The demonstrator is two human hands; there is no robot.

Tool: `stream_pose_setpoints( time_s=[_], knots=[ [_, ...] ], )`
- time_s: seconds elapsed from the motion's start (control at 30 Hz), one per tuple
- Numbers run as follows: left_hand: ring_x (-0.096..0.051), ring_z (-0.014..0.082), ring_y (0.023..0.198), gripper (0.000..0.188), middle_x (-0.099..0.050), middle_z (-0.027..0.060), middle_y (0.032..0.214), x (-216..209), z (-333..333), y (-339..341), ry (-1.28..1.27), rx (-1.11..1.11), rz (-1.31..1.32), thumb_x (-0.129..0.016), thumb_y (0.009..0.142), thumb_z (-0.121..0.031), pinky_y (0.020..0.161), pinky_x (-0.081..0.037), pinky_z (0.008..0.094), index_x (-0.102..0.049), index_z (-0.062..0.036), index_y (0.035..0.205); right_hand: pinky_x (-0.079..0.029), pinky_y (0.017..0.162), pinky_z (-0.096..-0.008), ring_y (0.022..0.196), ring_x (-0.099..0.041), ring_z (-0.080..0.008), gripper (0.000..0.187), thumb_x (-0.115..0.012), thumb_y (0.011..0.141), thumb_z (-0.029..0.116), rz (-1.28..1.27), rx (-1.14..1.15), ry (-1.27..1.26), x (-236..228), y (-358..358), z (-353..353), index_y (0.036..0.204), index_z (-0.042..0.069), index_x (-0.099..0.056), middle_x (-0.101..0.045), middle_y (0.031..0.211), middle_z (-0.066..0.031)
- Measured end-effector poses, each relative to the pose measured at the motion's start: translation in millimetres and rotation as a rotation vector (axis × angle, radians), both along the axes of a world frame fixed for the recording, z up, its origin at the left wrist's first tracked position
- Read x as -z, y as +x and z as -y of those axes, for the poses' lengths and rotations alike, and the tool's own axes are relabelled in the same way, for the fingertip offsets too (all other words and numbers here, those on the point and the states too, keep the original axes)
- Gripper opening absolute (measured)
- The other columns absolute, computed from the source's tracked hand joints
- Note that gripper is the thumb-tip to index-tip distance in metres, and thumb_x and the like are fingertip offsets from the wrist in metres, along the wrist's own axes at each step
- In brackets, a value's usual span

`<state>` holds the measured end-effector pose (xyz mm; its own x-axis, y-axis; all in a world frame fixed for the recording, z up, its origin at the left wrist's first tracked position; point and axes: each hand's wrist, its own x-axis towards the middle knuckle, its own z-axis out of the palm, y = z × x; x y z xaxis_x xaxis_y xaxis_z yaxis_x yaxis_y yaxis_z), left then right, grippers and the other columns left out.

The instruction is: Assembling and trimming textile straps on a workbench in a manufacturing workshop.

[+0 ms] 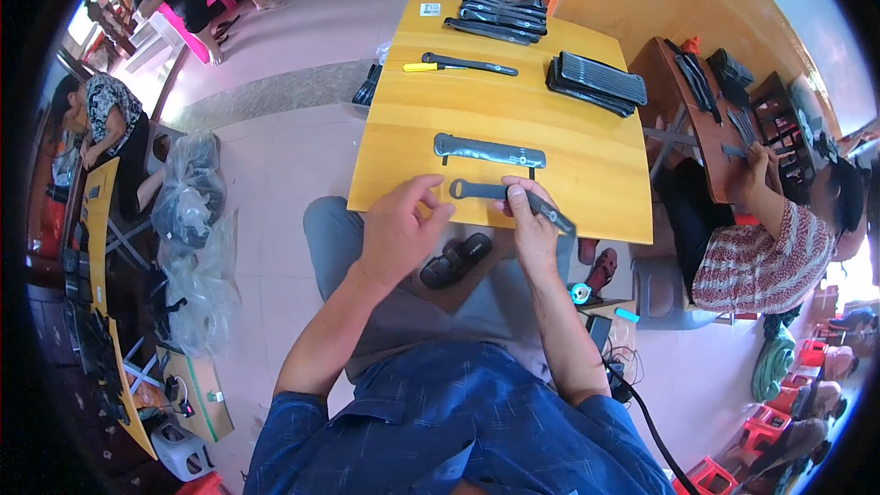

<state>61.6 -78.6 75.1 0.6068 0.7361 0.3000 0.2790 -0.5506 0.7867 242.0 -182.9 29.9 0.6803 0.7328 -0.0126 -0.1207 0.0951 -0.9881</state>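
My right hand (pixel 533 231) pinches a dark flat strap (pixel 481 190) over the table's near edge, its ring-shaped end pointing left and its other end slanting down to the right. My left hand (pixel 401 231) is beside the ring end with fingers apart, holding nothing. Just beyond them, a flat black band (pixel 490 151) lies across the yellow table (pixel 403 119), with two short dark pieces sticking out below it. Farther back are a similar dark strap (pixel 477 64) and a yellow-handled tool (pixel 422 67).
Stacks of black bands (pixel 500 18) and dark strips (pixel 596 82) stand at the table's back and right. A person in a patterned top (pixel 765 257) works at a brown table (pixel 692 110) to the right. Plastic-wrapped bundles (pixel 191 192) are on the floor at left.
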Motion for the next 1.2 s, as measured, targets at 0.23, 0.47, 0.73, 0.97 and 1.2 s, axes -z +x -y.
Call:
stream_pose_setpoints(
  time_s=[0.23,0.47,0.73,0.97,1.2],
  knots=[
    [-0.062,0.0079,0.059,0.017,-0.070,0.0018,0.079,26.8,-28.2,13.2,-0.520,0.035,0.084,-0.072,0.098,-0.015,0.054,-0.049,0.0237,-0.074,-0.0014,0.107,-0.053,0.079,-0.0246,0.083,-0.068,-0.0096,0.023,-0.062,0.109,0.023,-0.084,-0.009,-0.008,7.3,4.3,-6.8,0.119,0.004,-0.071,-0.071,0.098,-0.0017],
    [-0.060,0.0064,0.057,0.016,-0.070,0.0025,0.077,21.8,-39.3,17.3,-0.879,0.034,0.235,-0.070,0.097,-0.017,0.052,-0.048,0.0213,-0.073,-0.0008,0.096,-0.053,0.079,-0.0244,0.085,-0.066,-0.0097,0.021,-0.063,0.108,0.019,-0.034,-0.008,-0.010,12.3,10.6,-16.2,0.117,0.001,-0.071,-0.070,0.094,-0.0023],
    [-0.059,0.0075,0.057,0.018,-0.068,0.0028,0.074,32.4,-59.6,25.6,-0.811,-0.019,0.133,-0.070,0.096,-0.017,0.051,-0.047,0.0237,-0.073,-0.0006,0.091,-0.050,0.073,-0.0237,0.079,-0.060,-0.0075,0.016,-0.067,0.105,0.016,0.094,-0.057,0.009,24.5,21.7,-39.3,0.110,0.002,-0.072,-0.067,0.088,0.0005],
    [-0.060,0.0081,0.056,0.026,-0.064,0.0013,0.066,44.4,-86.3,38.9,-0.599,-0.105,-0.067,-0.070,0.096,-0.023,0.049,-0.044,0.0267,-0.071,-0.0016,0.081,-0.049,0.069,-0.0231,0.076,-0.060,-0.0062,0.012,-0.073,0.100,0.014,0.366,-0.089,-0.213,29.4,43.5,-63.0,0.105,0.003,-0.072,-0.067,0.084,0.0024],
    [-0.074,0.0317,0.077,0.023,-0.074,0.0166,0.080,57.7,-110.0,58.9,-0.370,-0.134,-0.296,-0.072,0.088,-0.025,0.074,-0.057,0.0424,-0.077,-0.0024,0.085,-0.048,0.065,-0.0218,0.072,-0.059,-0.0050,0.009,-0.075,0.098,0.012,0.382,-0.061,-0.257,45.3,59.2,-78.8,0.100,0.004,-0.072,-0.066,0.081,0.0038]
  ],
)
